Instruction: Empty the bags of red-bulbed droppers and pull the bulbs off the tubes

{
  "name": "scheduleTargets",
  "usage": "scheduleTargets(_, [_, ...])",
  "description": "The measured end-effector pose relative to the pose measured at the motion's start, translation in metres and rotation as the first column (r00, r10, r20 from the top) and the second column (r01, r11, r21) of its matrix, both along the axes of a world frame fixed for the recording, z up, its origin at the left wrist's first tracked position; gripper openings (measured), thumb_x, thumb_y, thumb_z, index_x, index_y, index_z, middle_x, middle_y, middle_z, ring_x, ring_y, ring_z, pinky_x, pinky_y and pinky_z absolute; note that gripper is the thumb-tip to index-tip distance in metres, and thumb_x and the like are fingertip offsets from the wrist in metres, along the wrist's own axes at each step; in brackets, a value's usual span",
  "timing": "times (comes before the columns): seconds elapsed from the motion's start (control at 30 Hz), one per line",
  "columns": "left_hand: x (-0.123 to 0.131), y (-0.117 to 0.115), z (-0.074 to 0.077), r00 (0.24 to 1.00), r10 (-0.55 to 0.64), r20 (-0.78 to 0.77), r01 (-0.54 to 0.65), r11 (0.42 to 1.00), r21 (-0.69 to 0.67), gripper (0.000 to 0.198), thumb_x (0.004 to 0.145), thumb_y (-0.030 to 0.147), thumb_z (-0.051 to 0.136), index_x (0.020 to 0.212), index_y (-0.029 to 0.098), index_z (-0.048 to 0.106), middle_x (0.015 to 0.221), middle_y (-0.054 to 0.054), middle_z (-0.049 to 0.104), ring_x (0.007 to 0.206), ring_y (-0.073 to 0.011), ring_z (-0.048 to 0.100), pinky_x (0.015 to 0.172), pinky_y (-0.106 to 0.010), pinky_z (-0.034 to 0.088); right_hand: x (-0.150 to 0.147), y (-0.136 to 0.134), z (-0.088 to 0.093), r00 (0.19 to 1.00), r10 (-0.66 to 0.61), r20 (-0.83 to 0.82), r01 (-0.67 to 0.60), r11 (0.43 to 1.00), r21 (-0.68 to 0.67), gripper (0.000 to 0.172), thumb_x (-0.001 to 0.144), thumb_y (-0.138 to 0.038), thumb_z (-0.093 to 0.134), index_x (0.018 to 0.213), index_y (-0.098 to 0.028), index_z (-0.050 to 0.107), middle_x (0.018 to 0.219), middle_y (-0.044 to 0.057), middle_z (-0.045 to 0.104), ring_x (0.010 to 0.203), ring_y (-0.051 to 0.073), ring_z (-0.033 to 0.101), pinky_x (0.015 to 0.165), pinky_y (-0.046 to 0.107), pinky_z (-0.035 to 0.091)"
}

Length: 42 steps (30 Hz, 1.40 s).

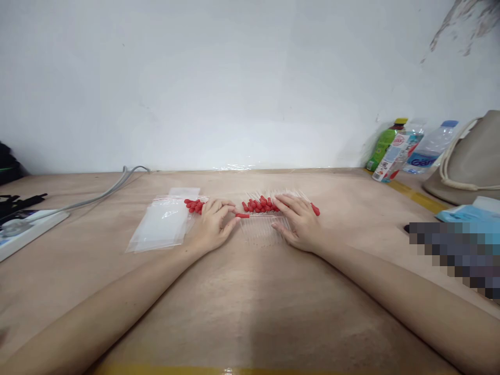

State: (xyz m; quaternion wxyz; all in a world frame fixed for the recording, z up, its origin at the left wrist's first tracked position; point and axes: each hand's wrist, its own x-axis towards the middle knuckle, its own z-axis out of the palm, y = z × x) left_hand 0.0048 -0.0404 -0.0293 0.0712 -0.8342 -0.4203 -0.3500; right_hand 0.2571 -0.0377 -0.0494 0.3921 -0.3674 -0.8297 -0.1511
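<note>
A heap of clear droppers with red rubber bulbs [260, 204] lies on the wooden table [250, 302] ahead of me. My right hand [299, 223] rests flat on the right part of the heap, fingers spread. My left hand [214, 225] sits just left of the heap, its fingertips pinching one dropper by its red bulb [242, 215]. A few more red-bulbed droppers [194, 205] lie behind my left hand, on the edge of a stack of clear zip bags [162, 225].
A grey cable [105, 194] runs to a white power strip [27, 229] at the left edge, beside black items [17, 202]. Three bottles [402, 151] stand at the back right against the white wall. A beige bag [474, 161] and blue packets [469, 213] sit far right.
</note>
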Motion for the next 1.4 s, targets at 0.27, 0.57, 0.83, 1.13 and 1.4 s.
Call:
scheduleTargets(0.27, [0.013,-0.012,0.008,0.996,-0.078,-0.038,0.076,0.996,-0.039,0.011,0.082,0.028,0.050,0.087,0.021,0.056,0.088,-0.004,0.065,0.088,-0.0210,0.053,0.083,-0.039,0.036,-0.009,0.000,0.003,0.993,0.068,0.100,-0.059,0.994,-0.088,0.039,0.086,-0.037,0.046,0.122,-0.024,0.050,0.121,0.005,0.056,0.120,0.022,0.044,0.102,0.046,0.027])
scheduleTargets(0.57, [0.020,-0.006,-0.005,0.984,-0.162,-0.072,0.163,0.987,0.008,0.028,0.082,0.033,0.052,0.106,0.019,0.055,0.107,-0.006,0.063,0.105,-0.0214,0.052,0.092,-0.039,0.035,-0.014,0.001,0.000,0.982,0.166,0.094,-0.160,0.984,-0.075,0.024,0.089,-0.028,0.043,0.102,-0.025,0.064,0.103,0.000,0.066,0.113,0.020,0.051,0.100,0.043,0.029])
scheduleTargets(0.83, [0.030,0.000,-0.014,0.977,-0.178,-0.119,0.181,0.983,0.018,0.020,0.086,0.031,0.048,0.095,0.021,0.063,0.109,-0.004,0.064,0.114,-0.0204,0.050,0.098,-0.041,0.034,-0.013,0.001,-0.003,0.982,0.172,0.077,-0.171,0.985,-0.018,0.025,0.087,-0.029,0.047,0.107,-0.023,0.061,0.106,0.001,0.065,0.114,0.019,0.051,0.102,0.042,0.028])
scheduleTargets(1.13, [0.031,-0.001,-0.013,0.971,-0.194,-0.141,0.201,0.979,0.035,0.021,0.087,0.031,0.047,0.096,0.019,0.062,0.111,-0.004,0.063,0.118,-0.0218,0.047,0.103,-0.045,0.029,-0.016,0.010,-0.012,0.953,0.291,0.086,-0.293,0.956,0.012,0.025,0.088,-0.024,0.045,0.107,-0.020,0.060,0.108,0.003,0.065,0.113,0.019,0.051,0.101,0.042,0.036])
scheduleTargets(1.4, [0.032,-0.006,-0.006,0.940,-0.218,-0.264,0.216,0.976,-0.035,0.025,0.090,0.027,0.038,0.096,0.021,0.062,0.123,-0.002,0.055,0.125,-0.0205,0.038,0.106,-0.046,0.020,-0.014,0.003,-0.005,0.924,0.363,0.123,-0.375,0.922,0.100,0.020,0.086,-0.016,0.047,0.098,-0.017,0.062,0.097,0.004,0.068,0.107,0.017,0.056,0.106,0.042,0.032])
